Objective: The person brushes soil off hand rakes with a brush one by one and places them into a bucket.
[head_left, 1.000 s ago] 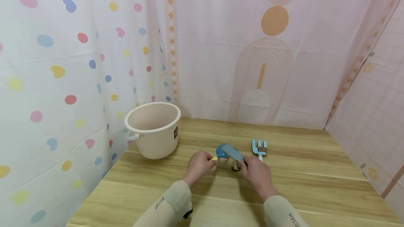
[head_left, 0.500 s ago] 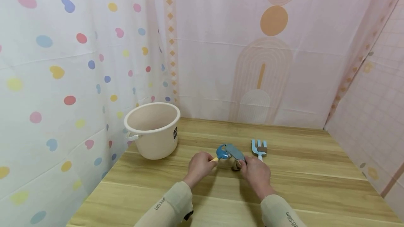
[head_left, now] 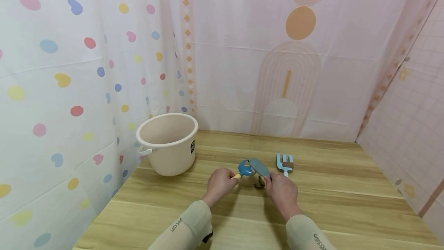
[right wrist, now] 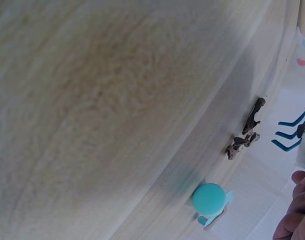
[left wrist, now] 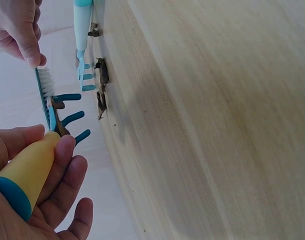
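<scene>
My left hand [head_left: 220, 184] grips the yellow handle [left wrist: 35, 160] of a small blue hand rake [head_left: 245, 169], tines bent down over the table. Brown clumps [left wrist: 60, 122] cling to the rake's head. In my right hand [head_left: 282, 193] is a brush [head_left: 259, 167] with a grey-blue back and white bristles [left wrist: 46, 82]. Those bristles press against the rake's head, seen from the left wrist. Below both tools, dark dirt clumps [right wrist: 251, 117] lie on the table; the head view shows them partly hidden by the brush and right hand.
Beyond my right hand a light blue garden fork [head_left: 285, 162] lies on the table, a brown piece on its tines. A cream bucket [head_left: 170, 161] stands at the back left. Curtains hang along the wooden table's [head_left: 329, 176] far and left edges.
The brush has shifted slightly right along the rake's head, so more of the blue rake shows. Both hands keep their holds and have barely moved.
</scene>
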Demonstrator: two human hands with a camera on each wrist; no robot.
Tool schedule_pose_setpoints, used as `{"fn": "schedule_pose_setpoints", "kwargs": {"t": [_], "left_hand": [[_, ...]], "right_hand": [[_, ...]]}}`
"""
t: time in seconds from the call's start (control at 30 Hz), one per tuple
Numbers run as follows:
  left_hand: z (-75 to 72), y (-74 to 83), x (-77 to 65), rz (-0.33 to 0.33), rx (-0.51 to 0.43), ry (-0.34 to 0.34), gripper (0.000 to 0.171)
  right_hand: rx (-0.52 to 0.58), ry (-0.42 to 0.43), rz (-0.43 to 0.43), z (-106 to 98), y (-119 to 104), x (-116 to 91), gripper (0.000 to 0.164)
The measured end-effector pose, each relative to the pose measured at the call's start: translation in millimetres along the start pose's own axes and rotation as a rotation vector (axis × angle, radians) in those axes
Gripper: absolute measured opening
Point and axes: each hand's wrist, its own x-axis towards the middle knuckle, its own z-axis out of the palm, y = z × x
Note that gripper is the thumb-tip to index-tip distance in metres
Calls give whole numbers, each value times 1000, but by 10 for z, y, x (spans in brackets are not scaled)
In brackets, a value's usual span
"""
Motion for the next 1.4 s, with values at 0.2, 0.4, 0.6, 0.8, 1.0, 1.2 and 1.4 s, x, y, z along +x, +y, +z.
{"fn": "schedule_pose_setpoints", "kwargs": {"t": [0.2,0.4,0.6,0.8,1.0,1.2,1.4], "left_hand": [[-2,3,-2,18,-2,0,13],[-12,15,4,22,-12,-14,17],[-56,14,20,-4,10,-10,17],[-69,20,17,13,-5,-15,19],[-44,35,15,36,8,-10,20],[-29,54,6,42,33,-9,17],[-32,72,-7,27,26,-9,15]], "right_hand": [[-3,7,28,-4,15,15,21],[18,45,45,-20,27,9,26],[67,117,-34,-23,11,-34,30],[50,73,-60,-6,18,-63,20],[54,55,-11,-20,49,-37,22],[62,15,44,-28,109,-22,26],[61,2,65,-37,124,-20,22]]}}
